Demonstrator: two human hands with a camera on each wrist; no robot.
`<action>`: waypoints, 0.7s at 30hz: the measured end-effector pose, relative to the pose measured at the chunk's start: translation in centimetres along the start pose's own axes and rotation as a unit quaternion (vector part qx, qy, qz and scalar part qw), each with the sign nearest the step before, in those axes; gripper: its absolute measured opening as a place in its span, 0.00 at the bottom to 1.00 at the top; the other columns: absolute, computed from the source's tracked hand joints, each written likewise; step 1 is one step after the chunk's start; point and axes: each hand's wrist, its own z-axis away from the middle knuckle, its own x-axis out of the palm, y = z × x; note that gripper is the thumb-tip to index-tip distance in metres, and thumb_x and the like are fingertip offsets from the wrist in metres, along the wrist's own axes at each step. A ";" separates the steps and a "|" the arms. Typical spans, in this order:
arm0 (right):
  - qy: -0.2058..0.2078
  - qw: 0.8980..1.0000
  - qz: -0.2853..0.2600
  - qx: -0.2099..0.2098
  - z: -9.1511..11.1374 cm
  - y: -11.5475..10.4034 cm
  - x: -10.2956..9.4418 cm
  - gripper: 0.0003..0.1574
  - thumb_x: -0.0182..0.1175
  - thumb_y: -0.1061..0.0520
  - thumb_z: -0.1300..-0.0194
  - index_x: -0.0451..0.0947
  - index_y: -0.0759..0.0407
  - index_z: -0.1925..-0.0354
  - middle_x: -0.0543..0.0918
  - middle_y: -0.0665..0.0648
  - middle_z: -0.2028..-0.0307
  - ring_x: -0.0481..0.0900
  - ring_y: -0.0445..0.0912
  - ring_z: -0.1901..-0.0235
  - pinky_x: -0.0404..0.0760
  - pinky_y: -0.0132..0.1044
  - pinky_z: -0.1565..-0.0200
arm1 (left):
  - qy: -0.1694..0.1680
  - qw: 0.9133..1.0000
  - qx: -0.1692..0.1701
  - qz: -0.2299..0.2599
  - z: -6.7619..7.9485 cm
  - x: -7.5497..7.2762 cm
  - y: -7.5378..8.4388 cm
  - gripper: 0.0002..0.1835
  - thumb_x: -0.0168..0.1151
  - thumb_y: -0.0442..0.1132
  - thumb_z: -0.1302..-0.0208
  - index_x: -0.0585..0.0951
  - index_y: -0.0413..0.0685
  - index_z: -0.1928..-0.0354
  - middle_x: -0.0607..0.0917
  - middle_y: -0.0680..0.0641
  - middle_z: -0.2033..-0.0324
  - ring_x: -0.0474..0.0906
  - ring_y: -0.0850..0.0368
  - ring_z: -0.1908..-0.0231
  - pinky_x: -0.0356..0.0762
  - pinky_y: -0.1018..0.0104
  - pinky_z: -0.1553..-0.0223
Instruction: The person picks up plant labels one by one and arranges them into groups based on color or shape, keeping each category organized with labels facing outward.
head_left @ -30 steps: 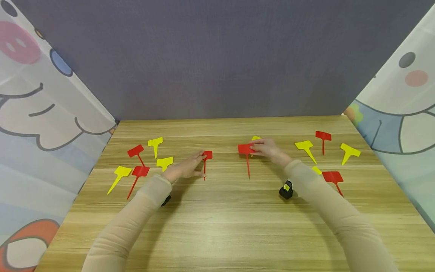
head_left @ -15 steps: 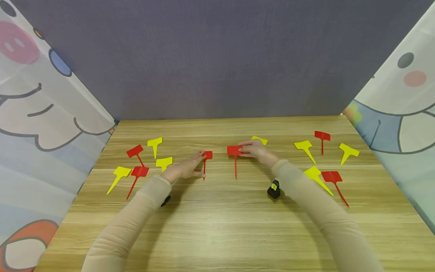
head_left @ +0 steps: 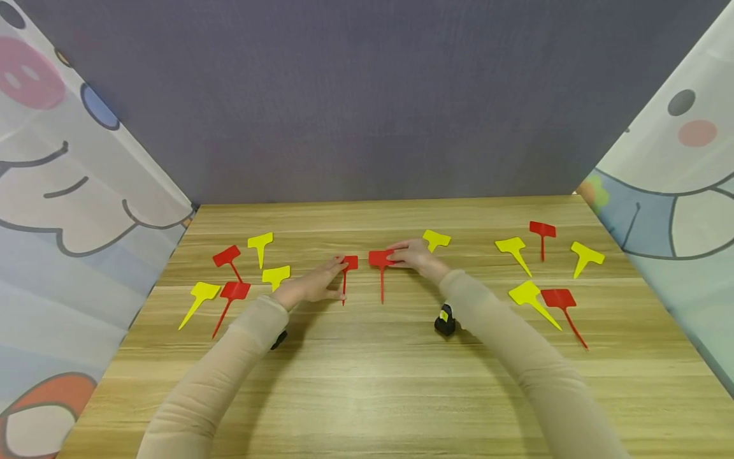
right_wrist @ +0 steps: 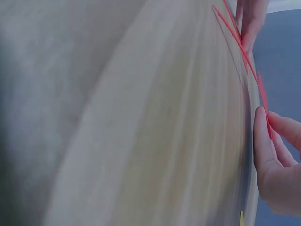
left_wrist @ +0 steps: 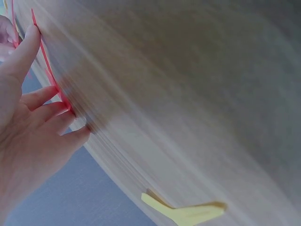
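Note:
In the head view, my left hand [head_left: 314, 282] lies over a red T-shaped plant label [head_left: 352, 261], its fingertips resting on the head. The left wrist view has the thumb [left_wrist: 32, 40] touching the stem near its tip. To the right, my right hand [head_left: 414, 257] pinches the head of a second red plant label [head_left: 380, 257], stem towards me. Thumb and fingers grip that label [right_wrist: 263, 96] in the right wrist view, and its stem appears lifted off the table. The two red labels are side by side with a small gap.
Several red and yellow plant labels lie at the left, such as a yellow one [head_left: 276, 275], and at the right, such as a red one [head_left: 559, 298]. A yellow label [head_left: 436, 239] sits behind my right hand. A grey panel [head_left: 378, 102] borders the wooden table [head_left: 367, 382].
My right hand has carried its red plant label leftward, towards the one under my left hand. The yellow label behind it has come into fuller view. My left hand stays in place.

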 end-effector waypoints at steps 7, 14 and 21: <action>0.005 1.000 0.012 0.007 -0.4 0.1 0.9 0.23 0.51 0.74 0.43 0.67 0.75 0.46 0.68 0.72 0.47 0.72 0.57 0.51 0.78 0.36 0.57 | -0.004 1.000 -0.003 0.003 0.1 -0.1 0.1 0.41 0.59 0.46 0.43 0.51 0.30 0.36 0.45 0.34 0.34 0.41 0.41 0.35 0.45 0.49 0.37; 0.010 0.999 0.052 -0.007 -0.4 -0.1 1.7 0.22 0.53 0.73 0.43 0.69 0.75 0.48 0.72 0.72 0.51 0.77 0.51 0.60 0.78 0.36 0.58 | -0.004 1.000 -0.001 0.002 -0.1 0.0 0.0 0.41 0.59 0.46 0.43 0.52 0.30 0.36 0.45 0.34 0.34 0.41 0.40 0.35 0.45 0.49 0.37; 0.011 0.991 0.120 -0.054 -2.2 1.1 1.7 0.20 0.58 0.72 0.47 0.74 0.71 0.52 0.79 0.67 0.62 0.81 0.49 0.66 0.80 0.38 0.62 | -0.008 1.000 -0.003 0.006 0.0 -0.1 0.0 0.41 0.59 0.45 0.43 0.52 0.30 0.36 0.45 0.34 0.34 0.41 0.40 0.35 0.45 0.50 0.37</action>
